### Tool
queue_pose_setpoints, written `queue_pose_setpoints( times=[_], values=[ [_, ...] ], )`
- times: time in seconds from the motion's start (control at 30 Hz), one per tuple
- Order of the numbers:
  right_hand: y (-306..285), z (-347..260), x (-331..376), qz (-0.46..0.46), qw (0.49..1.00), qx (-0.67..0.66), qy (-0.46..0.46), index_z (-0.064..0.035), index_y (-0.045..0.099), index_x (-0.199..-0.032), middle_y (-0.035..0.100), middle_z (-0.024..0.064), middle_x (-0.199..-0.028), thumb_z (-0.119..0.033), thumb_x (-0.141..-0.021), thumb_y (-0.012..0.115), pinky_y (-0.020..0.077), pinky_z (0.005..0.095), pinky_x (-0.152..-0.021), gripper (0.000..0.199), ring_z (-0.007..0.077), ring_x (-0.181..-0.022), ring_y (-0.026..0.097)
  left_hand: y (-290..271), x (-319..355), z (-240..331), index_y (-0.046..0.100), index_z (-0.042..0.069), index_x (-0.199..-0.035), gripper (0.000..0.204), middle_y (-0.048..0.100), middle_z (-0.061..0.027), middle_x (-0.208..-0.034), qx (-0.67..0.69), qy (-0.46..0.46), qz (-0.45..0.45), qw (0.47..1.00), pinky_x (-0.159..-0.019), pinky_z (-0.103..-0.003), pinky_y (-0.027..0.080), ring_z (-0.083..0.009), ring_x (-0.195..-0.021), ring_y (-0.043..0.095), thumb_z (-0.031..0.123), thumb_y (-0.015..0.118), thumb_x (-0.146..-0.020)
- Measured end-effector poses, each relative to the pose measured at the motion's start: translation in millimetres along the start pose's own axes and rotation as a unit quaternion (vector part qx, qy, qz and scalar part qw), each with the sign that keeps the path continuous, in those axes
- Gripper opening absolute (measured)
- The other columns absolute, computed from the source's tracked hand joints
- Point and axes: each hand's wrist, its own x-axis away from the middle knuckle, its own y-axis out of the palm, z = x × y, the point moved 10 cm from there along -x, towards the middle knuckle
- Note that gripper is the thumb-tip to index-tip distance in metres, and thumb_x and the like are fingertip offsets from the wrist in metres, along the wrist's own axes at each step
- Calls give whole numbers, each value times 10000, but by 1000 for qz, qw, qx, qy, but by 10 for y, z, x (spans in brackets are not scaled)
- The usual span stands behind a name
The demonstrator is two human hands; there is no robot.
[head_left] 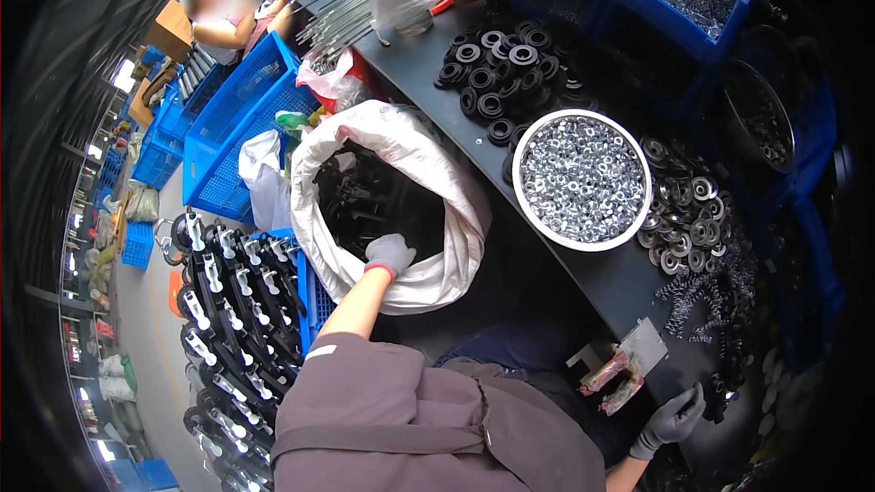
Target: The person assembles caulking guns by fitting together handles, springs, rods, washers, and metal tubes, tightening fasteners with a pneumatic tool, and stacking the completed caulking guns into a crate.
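My left hand (pixel 390 256), in a grey glove with a red cuff, reaches over the near rim of a white woven sack (pixel 462 246). Dark parts (pixel 360 196) lie inside the sack, close to that hand. Its fingertips point into the shadow, so their grip is hidden. Far to the right, my right hand (pixel 671 418), also gloved in grey, is at the bench edge with its fingers pressed together. Whatever they pinch is too small and dark to name. Beside it is a metal plate fixture (pixel 643 347) with two handles wrapped in worn reddish tape (pixel 622 394).
On the dark bench (pixel 583 278) stands a round bowl of shiny nuts (pixel 583 180), among black rings (pixel 488 77), metal washers (pixel 697 219) and small springs (pixel 697 301). Blue crates (pixel 239 96) and racked black parts with white levers (pixel 228 310) are at the left. Another person (pixel 228 27) sits at the far left.
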Motion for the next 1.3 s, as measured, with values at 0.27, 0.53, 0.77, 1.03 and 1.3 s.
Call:
queue_pose_setpoints(
  times=[0.27,0.53,0.77,1.03,1.3],
  values=[
    [47,-9,-34,-18,999,29,3,67,642,-1043,664,166,-953,-9,-947,550,519,327,-733,152,246,-824,650,35,621,-341,589,49,-1086,331,706,-193,-901,66,-50,104,991,-779,-486,509,-358,-873,688,326,513,-921],
    [180,99,-70,-41,997,60,26,56,648,-1070,689,165,-1010,-69,-970,553,525,325,-789,186,250,-892,671,-872,1392,-277,584,137,-1156,279,659,-117,-754,36,4,373,927,-595,-471,500,-314,-665,658,279,600,-917],
    [64,531,-77,-25,996,45,71,53,635,-1118,681,170,-1088,-142,-985,550,528,327,-849,251,248,-970,663,-1683,1876,-291,613,-11,-1070,255,637,-56,-743,540,122,285,782,-599,-300,475,-186,-636,596,194,619,-918],
    [-37,-2061,-527,-248,905,-344,-5,22,507,-1283,605,133,-1078,-37,-780,658,471,335,-897,529,210,-988,596,-1239,2550,1806,552,-20,-992,282,427,41,-600,713,370,-280,526,-461,-200,220,-26,-502,318,257,519,-951],
    [-2,-1923,-325,-393,830,-394,24,1,535,-1239,638,181,-852,-235,-898,630,491,399,-634,425,337,-729,654,-1373,3281,2735,304,-76,-1417,742,604,-117,-825,540,511,-394,540,-652,-257,444,-150,-703,569,451,527,-945]
  ],
)
